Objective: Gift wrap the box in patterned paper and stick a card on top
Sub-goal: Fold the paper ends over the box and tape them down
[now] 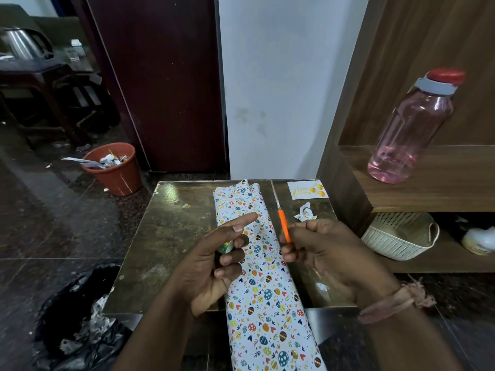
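L hand (214, 266) curls its grip round a small green-white item (225, 247), prob. tape, index finger out; R hand (321, 253) pinches an orange-handled tool (284, 228), prob. cutter. Wrapped box (263, 266) lies lengthwise on the surface (166, 236) betw. both hands, card (307, 190) at far R corner, well apart. Best next: draw a short tape strip, cut it away from fingers and paper, then fetch the card.

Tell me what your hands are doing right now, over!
Left hand grips a small green-and-white object, forefinger out. Right hand pinches an orange-handled tool. Patterned paper lies rolled across the table; birthday card waits at the far corner.
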The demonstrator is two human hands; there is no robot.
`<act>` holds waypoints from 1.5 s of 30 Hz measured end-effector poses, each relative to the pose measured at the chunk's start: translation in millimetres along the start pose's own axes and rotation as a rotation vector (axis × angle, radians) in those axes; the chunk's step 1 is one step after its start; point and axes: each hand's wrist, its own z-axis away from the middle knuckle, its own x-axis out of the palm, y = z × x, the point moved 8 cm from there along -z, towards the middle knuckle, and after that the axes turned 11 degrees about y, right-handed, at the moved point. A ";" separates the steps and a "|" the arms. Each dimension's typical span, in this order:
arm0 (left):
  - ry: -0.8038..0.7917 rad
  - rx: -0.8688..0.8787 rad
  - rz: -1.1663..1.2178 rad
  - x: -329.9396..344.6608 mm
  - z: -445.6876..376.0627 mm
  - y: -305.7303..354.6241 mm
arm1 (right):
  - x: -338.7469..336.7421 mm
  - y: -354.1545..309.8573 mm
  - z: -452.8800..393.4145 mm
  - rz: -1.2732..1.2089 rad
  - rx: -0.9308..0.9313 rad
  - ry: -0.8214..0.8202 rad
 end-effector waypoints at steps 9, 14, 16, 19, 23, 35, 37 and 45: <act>-0.143 -0.075 0.144 4.7 5.2 2.0 | 30.5 19.9 31.7 -0.061 0.254 -0.599; -0.156 -0.088 0.167 7.2 7.8 2.2 | 37.9 27.2 37.6 -0.043 0.257 -0.723; -0.156 -0.090 0.172 7.8 8.7 2.7 | 41.1 29.7 41.5 -0.025 0.266 -0.776; -0.169 -0.103 0.174 7.8 9.7 2.0 | 45.1 32.2 42.4 -0.013 0.268 -0.813; -0.189 -0.128 0.156 8.4 10.3 -1.5 | 47.2 31.0 41.4 -0.010 0.259 -0.805; -0.231 -0.173 0.113 14.2 12.7 -9.8 | 45.7 29.8 30.2 -0.079 0.207 -0.738; -0.235 -0.178 0.127 13.8 12.4 -9.2 | 44.0 29.2 27.6 -0.087 0.192 -0.716; -0.218 -0.111 0.109 9.1 8.1 -4.8 | 28.4 9.9 24.7 -0.146 0.104 -0.638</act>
